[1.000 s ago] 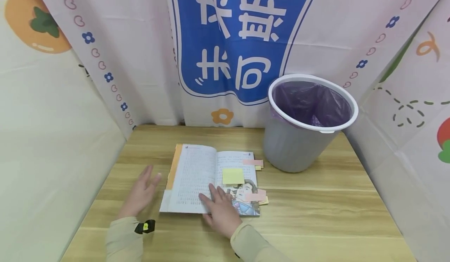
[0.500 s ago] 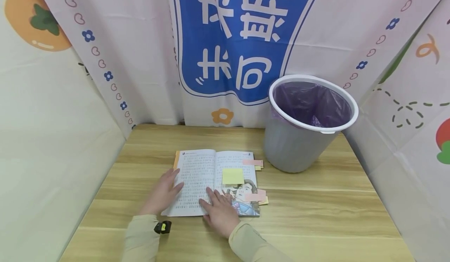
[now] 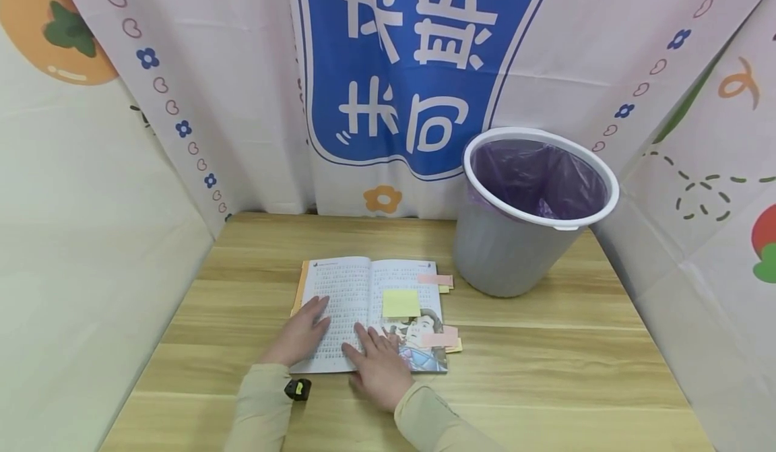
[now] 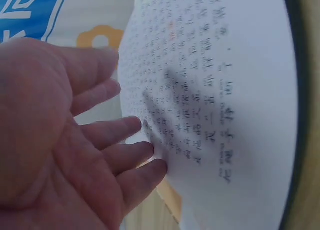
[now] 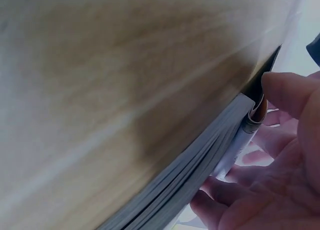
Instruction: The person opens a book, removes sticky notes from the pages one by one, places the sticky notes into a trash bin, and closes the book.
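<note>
An open book lies on the wooden table, with printed text on its left page and a picture at the lower part of its right page. On the left page, near its outer edge, rests the left hand, fingers extended; the left wrist view shows the fingertips at the page. The right hand holds the book at the bottom by the spine. Its fingers lie over the pages, and in the right wrist view its thumb is at the cover by the spine.
A yellow sticky note is on the right page. Pink tabs stick out past its right edge. A grey trash bin with a purple liner stands at the back right. Printed curtains surround the table.
The left hand has moved right, from beside the book onto the left page. That page now lies flatter, and less of the orange strip shows. The right hand stays in place.
</note>
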The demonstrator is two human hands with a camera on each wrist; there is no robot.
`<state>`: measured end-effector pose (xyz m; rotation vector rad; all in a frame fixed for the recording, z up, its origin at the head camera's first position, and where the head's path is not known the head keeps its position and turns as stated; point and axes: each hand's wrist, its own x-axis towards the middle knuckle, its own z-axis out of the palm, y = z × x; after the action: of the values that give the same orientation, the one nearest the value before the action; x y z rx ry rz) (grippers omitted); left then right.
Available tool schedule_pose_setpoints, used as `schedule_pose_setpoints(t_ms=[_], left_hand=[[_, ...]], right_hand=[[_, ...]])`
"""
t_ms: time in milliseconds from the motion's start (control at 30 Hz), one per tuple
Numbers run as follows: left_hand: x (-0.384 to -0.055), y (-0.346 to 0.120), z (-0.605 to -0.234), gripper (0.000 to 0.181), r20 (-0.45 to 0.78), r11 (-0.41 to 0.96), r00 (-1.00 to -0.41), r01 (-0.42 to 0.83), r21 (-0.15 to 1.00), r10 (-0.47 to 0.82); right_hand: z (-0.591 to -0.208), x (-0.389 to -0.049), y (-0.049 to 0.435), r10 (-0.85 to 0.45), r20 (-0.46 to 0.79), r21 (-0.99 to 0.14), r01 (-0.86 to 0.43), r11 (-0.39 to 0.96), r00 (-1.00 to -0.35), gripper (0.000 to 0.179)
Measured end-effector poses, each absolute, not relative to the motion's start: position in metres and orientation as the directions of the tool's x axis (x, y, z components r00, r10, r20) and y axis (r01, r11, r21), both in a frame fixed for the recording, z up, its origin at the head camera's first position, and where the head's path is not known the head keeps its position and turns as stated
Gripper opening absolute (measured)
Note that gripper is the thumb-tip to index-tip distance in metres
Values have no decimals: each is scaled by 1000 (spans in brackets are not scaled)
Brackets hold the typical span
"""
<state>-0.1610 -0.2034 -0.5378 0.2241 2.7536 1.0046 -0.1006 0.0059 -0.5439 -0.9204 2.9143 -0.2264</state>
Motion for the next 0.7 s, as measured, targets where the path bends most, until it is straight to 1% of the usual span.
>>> schedule_pose_setpoints(t_ms=[133, 267, 367, 467, 567, 633, 700], left_hand=[[-159, -204, -544, 54, -175, 774, -962, 55, 631, 211], [-157, -202, -545, 55, -173, 775, -963, 55, 630, 208], [-154, -200, -545, 55, -171, 782, -964, 57, 620, 205], [-154, -197, -546, 55, -175, 793, -964, 54, 606, 200], [-154, -195, -549, 55, -175, 802, -965, 52, 596, 193], [-154, -194, -552, 56, -175, 809, -967, 50, 585, 186], [-155, -193, -554, 57, -175, 816, -968, 49, 577, 181]], right_hand=[[-545, -100, 6, -578, -40, -169, -565, 808, -815, 58], [-545, -101, 8, -590, -45, -190, -573, 798, -806, 58], [-541, -102, 12, -605, -42, -252, -578, 776, -795, 58], [-533, -104, 19, -619, -31, -345, -573, 744, -785, 55], [-521, -108, 29, -630, 4, -401, -578, 711, -777, 49], [-512, -112, 36, -624, 48, -404, -587, 702, -780, 44], [-503, -117, 44, -604, 117, -404, -593, 697, -789, 39]])
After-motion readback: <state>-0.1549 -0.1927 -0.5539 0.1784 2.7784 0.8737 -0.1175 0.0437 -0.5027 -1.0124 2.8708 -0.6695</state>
